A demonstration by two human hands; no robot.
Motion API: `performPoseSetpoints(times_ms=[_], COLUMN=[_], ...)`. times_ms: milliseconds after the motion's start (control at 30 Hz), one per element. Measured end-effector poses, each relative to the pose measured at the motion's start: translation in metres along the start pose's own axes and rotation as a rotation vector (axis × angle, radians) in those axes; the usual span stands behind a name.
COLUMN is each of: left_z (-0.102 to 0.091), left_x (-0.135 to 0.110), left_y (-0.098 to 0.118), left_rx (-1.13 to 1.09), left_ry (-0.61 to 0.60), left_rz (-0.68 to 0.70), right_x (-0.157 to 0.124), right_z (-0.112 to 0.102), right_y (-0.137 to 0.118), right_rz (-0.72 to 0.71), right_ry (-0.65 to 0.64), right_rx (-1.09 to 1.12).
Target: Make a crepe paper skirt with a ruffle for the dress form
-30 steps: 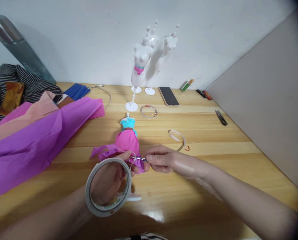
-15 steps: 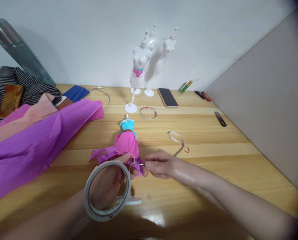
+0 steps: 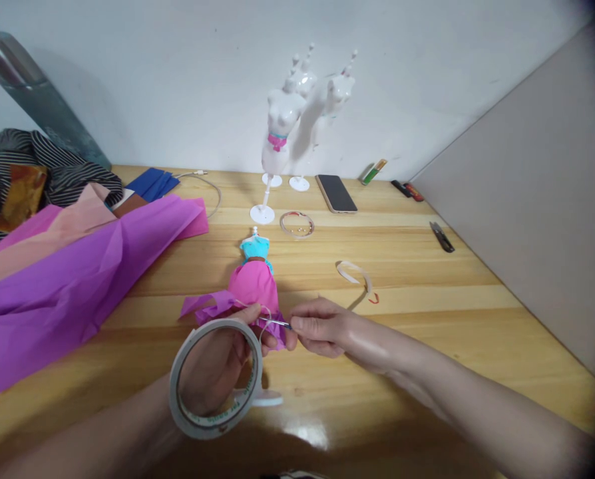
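A miniature dress form [image 3: 255, 247] wears a turquoise top and a pink skirt [image 3: 253, 285] with purple crepe paper [image 3: 210, 306] at its hem. My left hand [image 3: 240, 339] is closed on the purple hem from below, thumb on top. A roll of double-sided tape [image 3: 176, 392] appears in front of that hand, which shows through the ring; whether it hangs on the hand I cannot tell. A narrow tape strip curls over the hem. Pinched in my right hand [image 3: 320, 326] are slim metal tweezers [image 3: 276, 322], their tips at the strip near my left thumb.
White mannequins [image 3: 283, 116] stand at the back, near a phone [image 3: 336, 193]. A ring of wire [image 3: 297, 225], a loose tape strip [image 3: 360, 273] and thread snips [image 3: 442, 237] lie on the wooden table. Purple crepe sheets [image 3: 78, 286] spread over the left side.
The tweezers have shifted slightly, with their tips now over the tape strip. My left hand keeps its hold on the hem. The view has moved a little.
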State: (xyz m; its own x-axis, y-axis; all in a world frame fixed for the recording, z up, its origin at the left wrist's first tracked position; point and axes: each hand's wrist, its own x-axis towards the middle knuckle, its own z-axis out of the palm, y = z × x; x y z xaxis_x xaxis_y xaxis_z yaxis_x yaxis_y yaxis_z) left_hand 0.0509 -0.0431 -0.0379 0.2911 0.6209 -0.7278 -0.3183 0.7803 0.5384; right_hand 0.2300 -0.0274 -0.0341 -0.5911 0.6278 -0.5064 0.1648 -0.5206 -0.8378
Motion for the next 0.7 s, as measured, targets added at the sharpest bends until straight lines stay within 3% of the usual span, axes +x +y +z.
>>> performPoseSetpoints(times_ms=[367, 700], left_z=[-0.0014, 0.0008], left_x=[0.0004, -0.0005], left_y=[-0.0006, 0.0006], left_rx=[-0.004, -0.02], left_ry=[-0.033, 0.026], left_rz=[0.022, -0.004], right_x=[-0.0002, -0.0009], right_z=[0.0027, 0.0008], right_y=[-0.0033, -0.0018], right_rz=[0.048, 0.067], right_ry=[0.012, -0.016], right_rx=[0.062, 0.122])
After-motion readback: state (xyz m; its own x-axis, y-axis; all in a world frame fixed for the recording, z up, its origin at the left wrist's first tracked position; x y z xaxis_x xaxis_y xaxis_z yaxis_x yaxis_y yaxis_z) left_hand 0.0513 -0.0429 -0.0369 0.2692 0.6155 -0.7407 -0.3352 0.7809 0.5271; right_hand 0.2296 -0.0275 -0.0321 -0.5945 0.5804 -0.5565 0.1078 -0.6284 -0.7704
